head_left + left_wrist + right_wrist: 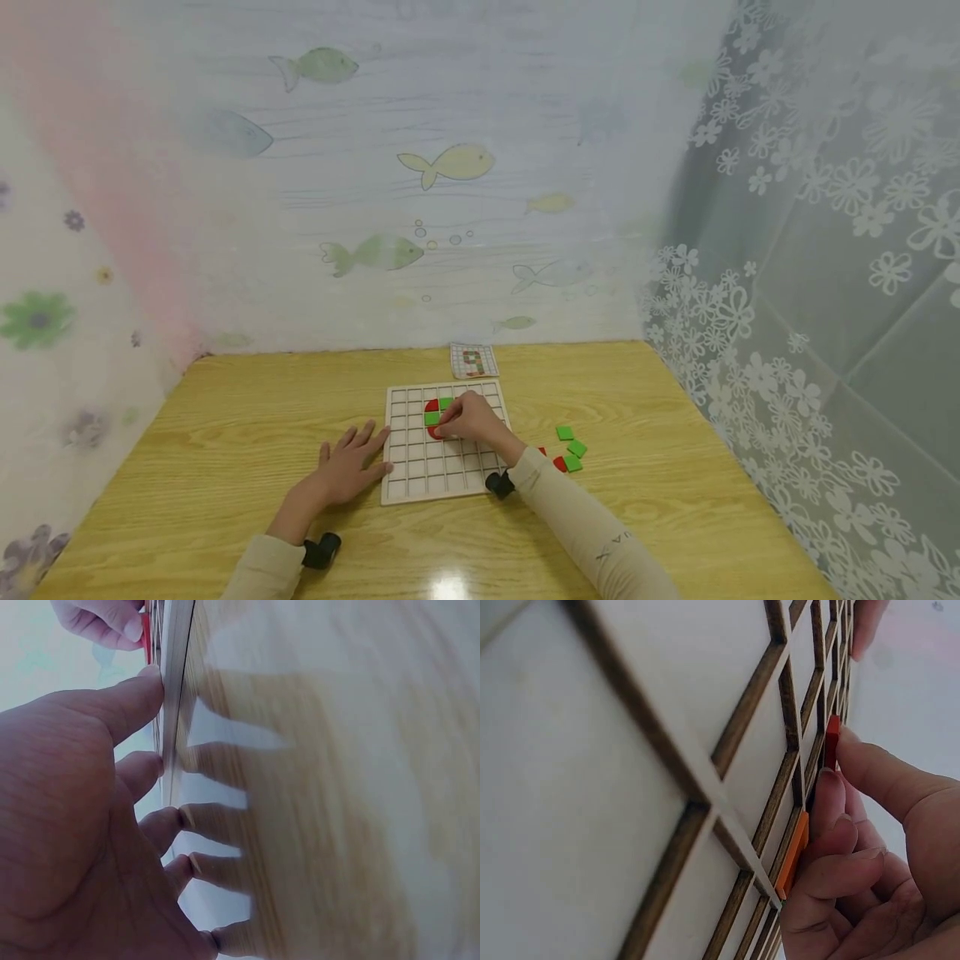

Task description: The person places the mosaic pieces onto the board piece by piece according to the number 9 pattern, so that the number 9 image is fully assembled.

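Note:
A pale wooden grid board (408,475) lies on the table. Red and green pieces fill a few of its cells, among them a green tile (432,419) and a red rounded piece (432,405). My right hand (474,417) is over the board, pinching a red piece (832,741) between thumb and fingers at the grid. Beside those fingers, an orange-looking piece (793,855) sits in a cell. With fingers spread, my left hand (348,468) rests at the board's left side, its thumb and a fingertip touching the edge. The right hand hides part of the grid.
Loose green tiles (576,449) and red pieces (559,463) lie right of the board, partly behind the right forearm. A small printed card (474,361) with a red and green grid figure lies behind the board. A fish-patterned covering (450,275) borders the table's back.

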